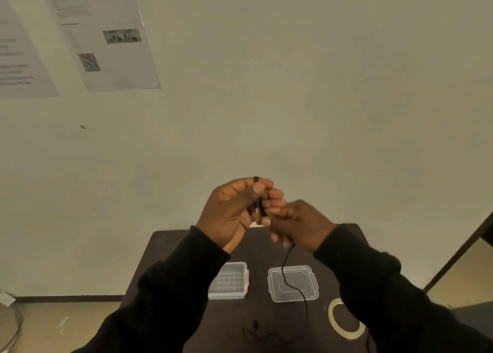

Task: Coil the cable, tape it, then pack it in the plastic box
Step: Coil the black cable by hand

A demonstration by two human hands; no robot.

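Note:
My left hand [234, 208] is raised above the table's far edge, fingers curled around the black coiled end of the cable. My right hand [301, 224] sits just to its right, touching it, pinching the thin black cable [286, 270], which hangs down across the clear lid [306, 275] and trails onto the table. The clear plastic box [229, 280] stands open and empty, left of the lid. A roll of tape [334, 319] lies flat at the right, partly hidden by my right sleeve.
The dark table [266, 320] is small and stands against a pale wall with printed sheets [106, 32] taped at the upper left. Floor shows on both sides, with thin wires [14, 326] at the left.

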